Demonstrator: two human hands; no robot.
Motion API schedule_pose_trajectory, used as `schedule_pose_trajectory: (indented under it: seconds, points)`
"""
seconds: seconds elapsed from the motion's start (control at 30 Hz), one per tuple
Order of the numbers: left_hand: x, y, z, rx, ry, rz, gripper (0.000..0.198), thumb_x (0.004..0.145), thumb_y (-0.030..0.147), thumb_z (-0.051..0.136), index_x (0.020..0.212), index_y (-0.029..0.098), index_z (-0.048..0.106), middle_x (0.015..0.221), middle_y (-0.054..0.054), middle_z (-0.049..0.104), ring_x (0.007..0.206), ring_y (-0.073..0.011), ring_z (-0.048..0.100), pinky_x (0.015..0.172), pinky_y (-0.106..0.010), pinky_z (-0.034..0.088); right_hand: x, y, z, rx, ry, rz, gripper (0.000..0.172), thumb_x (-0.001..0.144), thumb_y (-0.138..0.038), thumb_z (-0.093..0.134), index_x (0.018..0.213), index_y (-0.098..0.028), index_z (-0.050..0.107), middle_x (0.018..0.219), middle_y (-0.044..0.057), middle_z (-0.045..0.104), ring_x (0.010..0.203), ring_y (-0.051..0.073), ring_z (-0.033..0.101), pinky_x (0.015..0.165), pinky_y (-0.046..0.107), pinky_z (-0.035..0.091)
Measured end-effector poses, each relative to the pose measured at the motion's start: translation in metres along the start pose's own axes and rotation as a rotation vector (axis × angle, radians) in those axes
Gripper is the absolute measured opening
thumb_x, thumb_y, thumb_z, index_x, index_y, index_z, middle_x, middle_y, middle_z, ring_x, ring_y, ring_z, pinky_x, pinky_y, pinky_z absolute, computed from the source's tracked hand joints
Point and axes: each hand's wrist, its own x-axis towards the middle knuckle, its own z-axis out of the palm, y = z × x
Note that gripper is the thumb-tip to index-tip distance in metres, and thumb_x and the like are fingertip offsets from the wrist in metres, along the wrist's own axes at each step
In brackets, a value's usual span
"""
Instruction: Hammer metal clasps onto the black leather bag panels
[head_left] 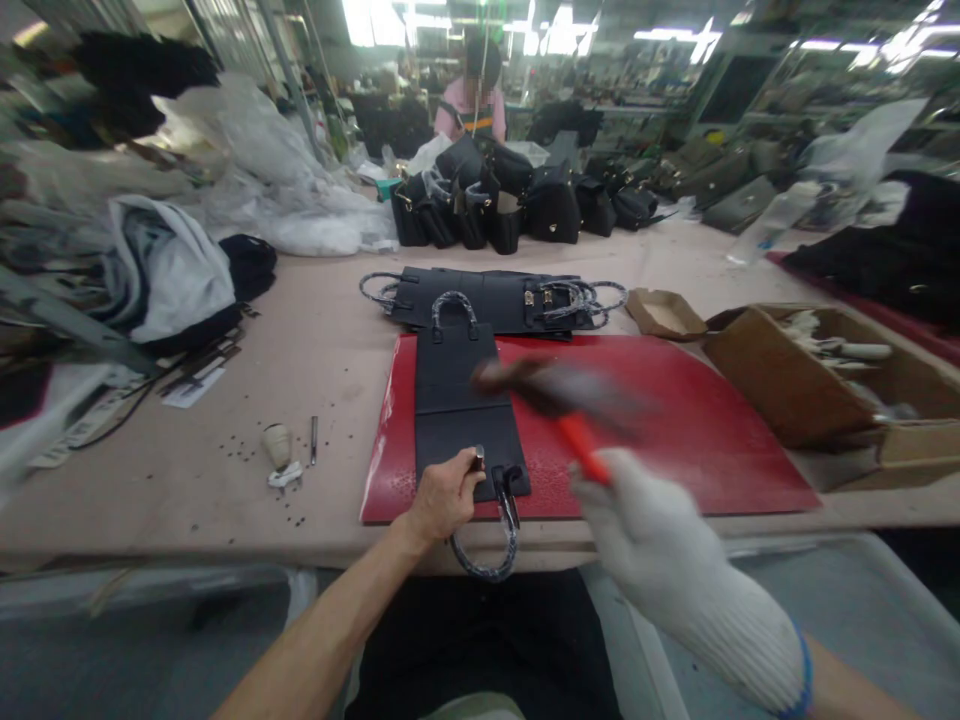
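Observation:
A flat black leather bag panel [461, 405] with a handle at each end lies on a red mat [675, 430]. My bare left hand [442, 495] pinches a small dark metal punch [478, 459] upright on the panel's near edge, beside the near handle [499, 540]. My right hand [637, 530], in a white knit glove, is closed round the red grip of a hammer [570, 400]. The hammer's head is blurred by motion above the mat, to the right of the panel.
More black panels with handles [495, 298] lie behind the mat. Finished black bags [517, 200] stand further back, where another person [472, 100] works. Cardboard boxes [810, 380] of parts sit at the right. A small cup [276, 443], a pin and scattered bits lie left.

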Motion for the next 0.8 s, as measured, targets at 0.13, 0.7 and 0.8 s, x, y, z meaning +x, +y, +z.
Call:
schedule_pose_trajectory:
  seconds: [0.13,0.7,0.8]
  points:
    - [0.0,0.001,-0.001,0.002,0.004,0.018,0.019,0.094,0.015,0.053,0.109,0.023,0.063,0.09,-0.005,0.076,0.079,-0.0209,0.076,0.071,-0.027,0.058,-0.015,0.048,0.018,-0.42,-0.347,0.07,0.028,0.1,-0.042,0.045,0.088,-0.022,0.061,0.067,0.007,0.069,0.056,0.022,0.064,0.053,0.031,0.031]
    - [-0.002,0.006,-0.005,-0.036,0.03,0.025,0.014,0.097,0.021,0.056,0.108,0.021,0.065,0.099,-0.007,0.078,0.091,-0.0209,0.076,0.082,-0.029,0.061,-0.007,0.083,0.13,-0.235,-0.184,-0.13,0.045,0.093,-0.032,0.063,0.134,-0.015,0.061,0.139,0.017,0.061,0.128,0.034,0.054,0.116,0.054,0.038]
    - [-0.003,0.012,-0.005,-0.112,0.007,-0.017,0.011,0.096,0.025,0.059,0.102,0.022,0.068,0.098,-0.006,0.078,0.09,-0.0207,0.076,0.083,-0.03,0.062,-0.008,0.077,0.152,-0.194,-0.21,-0.112,0.054,0.087,-0.03,0.068,0.138,-0.014,0.06,0.146,0.017,0.057,0.138,0.037,0.047,0.123,0.061,0.026]
